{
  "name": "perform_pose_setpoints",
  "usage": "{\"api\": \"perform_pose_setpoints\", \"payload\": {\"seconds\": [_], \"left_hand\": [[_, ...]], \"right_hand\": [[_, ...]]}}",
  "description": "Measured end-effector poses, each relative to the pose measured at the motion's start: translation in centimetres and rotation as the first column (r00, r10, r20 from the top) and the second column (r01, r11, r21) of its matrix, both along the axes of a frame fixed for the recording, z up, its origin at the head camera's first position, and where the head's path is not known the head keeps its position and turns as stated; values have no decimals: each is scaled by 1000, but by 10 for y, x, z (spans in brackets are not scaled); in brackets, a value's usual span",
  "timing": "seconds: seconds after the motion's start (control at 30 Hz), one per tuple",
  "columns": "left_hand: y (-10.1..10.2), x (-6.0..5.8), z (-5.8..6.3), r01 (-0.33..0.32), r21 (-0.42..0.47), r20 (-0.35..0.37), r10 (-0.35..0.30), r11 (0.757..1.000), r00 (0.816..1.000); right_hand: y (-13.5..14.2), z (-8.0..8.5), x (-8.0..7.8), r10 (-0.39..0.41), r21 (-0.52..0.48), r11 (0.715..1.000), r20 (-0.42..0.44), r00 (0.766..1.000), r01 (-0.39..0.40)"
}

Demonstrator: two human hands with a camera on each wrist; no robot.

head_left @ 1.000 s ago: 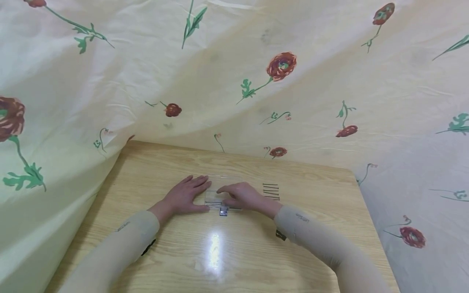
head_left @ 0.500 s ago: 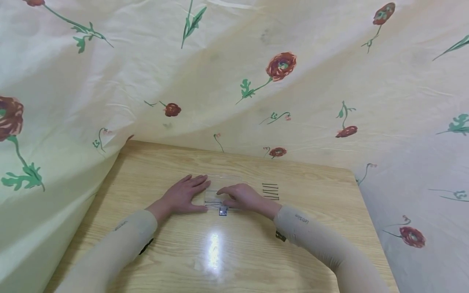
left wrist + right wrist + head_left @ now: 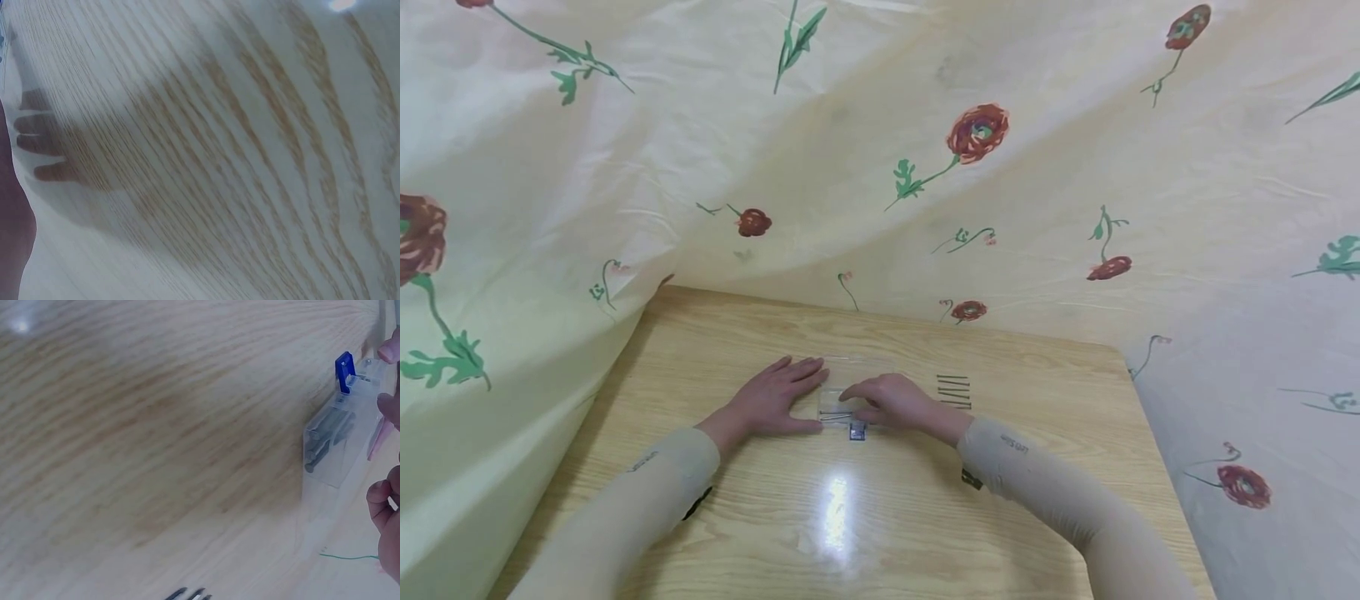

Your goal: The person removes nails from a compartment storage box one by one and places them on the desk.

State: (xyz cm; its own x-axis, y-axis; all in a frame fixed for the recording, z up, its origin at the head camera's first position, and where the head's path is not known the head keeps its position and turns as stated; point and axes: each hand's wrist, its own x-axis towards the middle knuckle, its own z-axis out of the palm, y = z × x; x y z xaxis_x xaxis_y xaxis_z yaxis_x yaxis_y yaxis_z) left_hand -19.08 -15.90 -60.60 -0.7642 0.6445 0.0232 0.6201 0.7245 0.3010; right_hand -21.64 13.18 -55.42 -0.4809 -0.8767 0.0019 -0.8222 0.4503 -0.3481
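A clear plastic box (image 3: 831, 402) lies on the table between both hands, its transparent lid (image 3: 859, 363) raised at the back. A blue latch (image 3: 857, 432) sticks out at its front edge. Long thin screws (image 3: 835, 416) lie inside, also seen through the box wall (image 3: 340, 475) in the right wrist view. My left hand (image 3: 778, 402) rests spread at the box's left side, thumb by the front corner. Over the box's right part is my right hand (image 3: 897, 402), forefinger stretched leftward and thumb at the front rim. I cannot tell whether its fingers hold anything.
Right of the box, several long dark screws (image 3: 953, 377) lie in a row on the wooden table (image 3: 1030, 467). Behind the table hangs a flowered cloth (image 3: 850, 167), which also falls along both sides.
Both hands stay almost still at the box. The right hand's forefinger and thumb shift very slightly left.
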Motion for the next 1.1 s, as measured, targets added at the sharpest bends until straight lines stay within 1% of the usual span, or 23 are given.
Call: {"api": "perform_pose_setpoints", "payload": {"seconds": [0.2, 0.33, 0.43, 0.6, 0.7, 0.83, 1.0, 1.1], "left_hand": [[1, 0, 1, 0, 6, 20, 0, 1000, 1000], [1, 0, 1, -1, 19, 24, 0, 1000, 1000], [1, 0, 0, 1, 17, 16, -1, 1000, 1000], [1, 0, 0, -3, 16, 21, 3, 1000, 1000], [1, 0, 1, -6, 24, 36, 5, 1000, 999], [1, 1, 2, -7, 22, 45, 6, 1000, 999], [1, 1, 2, -8, 19, 46, 7, 1000, 999], [0, 1, 1, -8, 19, 47, 7, 1000, 999]], "right_hand": [[-5, 6, -2, 49, 28, 998, 6, 999, -49], [-8, 5, -6, 69, 52, 996, 20, 997, -70], [-10, 3, -8, 87, 48, 995, 20, 996, -88], [-14, 4, -8, 139, 28, 990, -7, 990, -139], [-15, 6, -7, 157, 39, 987, -18, 987, -156], [-18, 6, -8, 179, 77, 981, -40, 983, -176], [-22, 7, -9, 241, 149, 963, -103, 965, -224], [-25, 8, -10, 263, 188, 953, -118, 957, -239]]}}
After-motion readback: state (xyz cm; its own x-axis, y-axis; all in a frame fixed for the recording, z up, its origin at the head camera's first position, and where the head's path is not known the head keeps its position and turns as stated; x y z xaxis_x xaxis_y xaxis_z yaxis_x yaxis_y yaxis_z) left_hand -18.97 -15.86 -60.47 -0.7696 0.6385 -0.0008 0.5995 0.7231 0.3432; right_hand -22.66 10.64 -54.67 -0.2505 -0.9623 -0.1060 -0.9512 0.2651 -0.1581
